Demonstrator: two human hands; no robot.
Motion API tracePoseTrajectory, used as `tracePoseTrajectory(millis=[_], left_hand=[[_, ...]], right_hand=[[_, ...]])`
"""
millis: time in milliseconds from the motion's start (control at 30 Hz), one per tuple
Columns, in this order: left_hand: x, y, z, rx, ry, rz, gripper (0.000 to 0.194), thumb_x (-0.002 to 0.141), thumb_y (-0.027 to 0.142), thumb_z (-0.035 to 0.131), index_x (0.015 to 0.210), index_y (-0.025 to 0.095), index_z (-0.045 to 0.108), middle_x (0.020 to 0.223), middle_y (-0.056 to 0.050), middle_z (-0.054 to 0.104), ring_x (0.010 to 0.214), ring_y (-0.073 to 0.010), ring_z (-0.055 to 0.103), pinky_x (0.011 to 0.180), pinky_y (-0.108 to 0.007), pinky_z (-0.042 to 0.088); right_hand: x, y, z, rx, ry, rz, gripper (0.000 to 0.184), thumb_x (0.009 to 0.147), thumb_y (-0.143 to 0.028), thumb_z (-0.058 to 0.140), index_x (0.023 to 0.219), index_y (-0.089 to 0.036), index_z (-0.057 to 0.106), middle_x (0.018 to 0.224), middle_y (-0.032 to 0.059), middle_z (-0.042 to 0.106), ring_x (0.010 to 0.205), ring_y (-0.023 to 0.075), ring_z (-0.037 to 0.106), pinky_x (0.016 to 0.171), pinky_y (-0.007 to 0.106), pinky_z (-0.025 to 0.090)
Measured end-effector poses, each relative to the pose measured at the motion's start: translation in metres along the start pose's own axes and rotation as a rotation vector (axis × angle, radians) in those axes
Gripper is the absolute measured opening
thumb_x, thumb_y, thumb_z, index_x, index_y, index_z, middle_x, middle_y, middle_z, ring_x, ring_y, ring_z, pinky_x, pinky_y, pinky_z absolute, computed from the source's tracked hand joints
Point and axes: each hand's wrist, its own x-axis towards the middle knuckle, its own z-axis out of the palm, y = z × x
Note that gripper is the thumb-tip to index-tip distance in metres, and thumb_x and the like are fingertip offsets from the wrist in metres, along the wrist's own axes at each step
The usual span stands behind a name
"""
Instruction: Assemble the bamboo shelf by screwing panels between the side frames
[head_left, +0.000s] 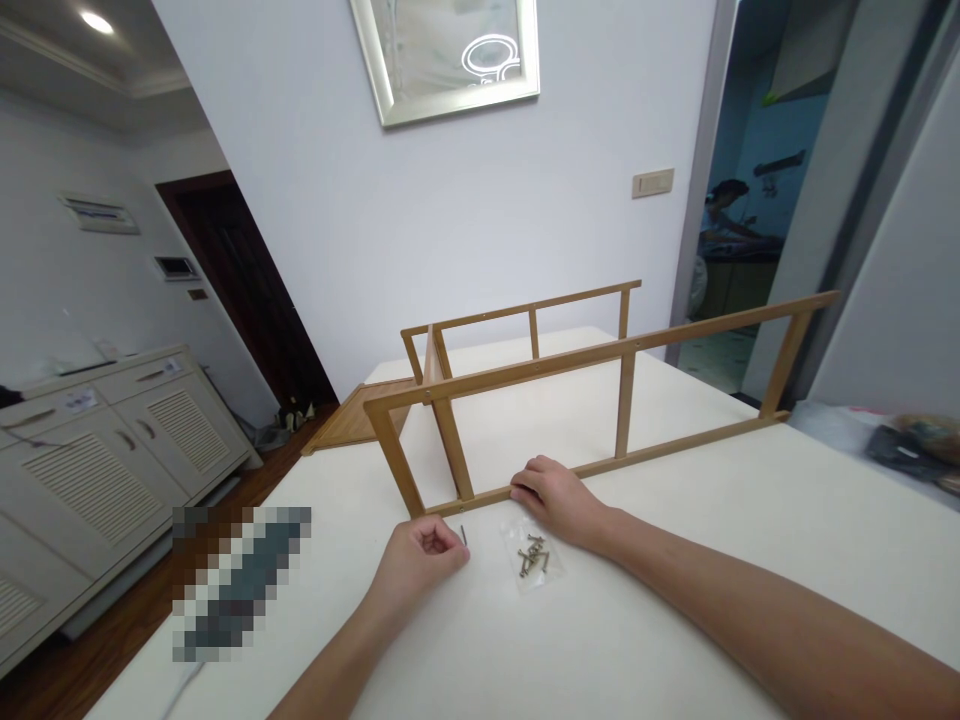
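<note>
A light-brown wooden frame, two ladder-like sides joined by a cross panel, rests on the white table. My right hand is closed over the near side's bottom rail, right of the panel. To its left, my left hand is pinched near the frame's lower front corner. From its fingertips pokes a short, thin dark rod that looks like the end of a hex key; the rest is hidden in the fingers. Between my hands lies a clear plastic bag with several brassy bolts.
A slatted wooden panel lies at the table's far left edge. Near the left edge is a blurred-out dark object with a white cable. Plastic bags sit at the right. Through the doorway, another person leans over a counter.
</note>
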Motion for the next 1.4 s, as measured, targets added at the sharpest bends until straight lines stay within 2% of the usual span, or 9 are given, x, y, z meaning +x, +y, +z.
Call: tracePoseTrajectory(millis=[133,200,267,433,700,933,1400], left_hand=[[0.001,-0.004,-0.001,0.094,0.058,0.064,0.011,0.063,0.021,0.068,0.062,0.017,0.058,0.065,0.0,0.065,0.059,-0.0124,0.056,0.055,-0.022,0.04],[0.001,-0.007,-0.001,0.162,0.089,0.108,0.008,0.063,0.019,0.066,0.07,0.017,0.063,0.067,0.001,0.065,0.06,-0.0129,0.056,0.058,-0.023,0.042],[0.001,-0.01,-0.001,0.258,0.124,0.145,0.013,0.065,0.018,0.064,0.077,0.018,0.068,0.07,0.0,0.066,0.064,-0.0142,0.056,0.063,-0.025,0.044],[-0.001,-0.012,0.0,0.424,0.143,0.137,0.013,0.07,0.023,0.061,0.074,0.021,0.073,0.072,-0.001,0.067,0.067,-0.0172,0.057,0.066,-0.028,0.043],[-0.005,-0.004,0.002,0.423,0.121,0.147,0.014,0.069,0.019,0.056,0.069,0.019,0.07,0.065,0.0,0.063,0.063,-0.0161,0.055,0.06,-0.026,0.041],[-0.004,-0.004,0.006,0.312,0.128,0.146,0.014,0.067,0.014,0.053,0.064,0.018,0.066,0.063,0.0,0.062,0.062,-0.0145,0.054,0.059,-0.024,0.04],[0.005,-0.009,0.006,0.296,0.137,0.08,0.01,0.065,0.015,0.059,0.061,0.017,0.068,0.058,0.002,0.06,0.057,-0.0119,0.05,0.055,-0.022,0.035]], right_hand=[[0.0,0.0,0.0,0.003,0.004,0.006,0.023,0.094,-0.029,0.049,0.092,-0.017,0.068,0.084,0.0074,0.062,0.085,0.0191,0.055,0.076,0.031,0.042],[0.0,0.0,0.0,0.004,0.004,0.002,0.023,0.094,-0.029,0.049,0.091,-0.017,0.068,0.084,0.0074,0.062,0.085,0.019,0.055,0.075,0.031,0.042],[0.0,0.0,0.0,0.004,0.003,-0.002,0.023,0.095,-0.029,0.049,0.091,-0.017,0.068,0.084,0.0074,0.062,0.085,0.019,0.055,0.075,0.031,0.042],[0.0,-0.001,-0.001,-0.004,-0.004,0.005,0.023,0.094,-0.029,0.049,0.09,-0.017,0.068,0.083,0.0074,0.062,0.085,0.019,0.055,0.075,0.031,0.042],[0.0,-0.003,-0.003,-0.001,0.001,0.007,0.024,0.095,-0.029,0.048,0.09,-0.017,0.068,0.082,0.0072,0.062,0.085,0.0194,0.055,0.075,0.031,0.043],[-0.001,-0.003,-0.001,0.012,0.017,0.018,0.024,0.095,-0.03,0.047,0.091,-0.018,0.068,0.085,0.007,0.062,0.086,0.0191,0.055,0.076,0.031,0.043],[0.0,-0.002,0.0,0.016,0.021,0.019,0.023,0.094,-0.03,0.049,0.092,-0.019,0.069,0.085,0.007,0.062,0.085,0.0198,0.056,0.076,0.032,0.044]])
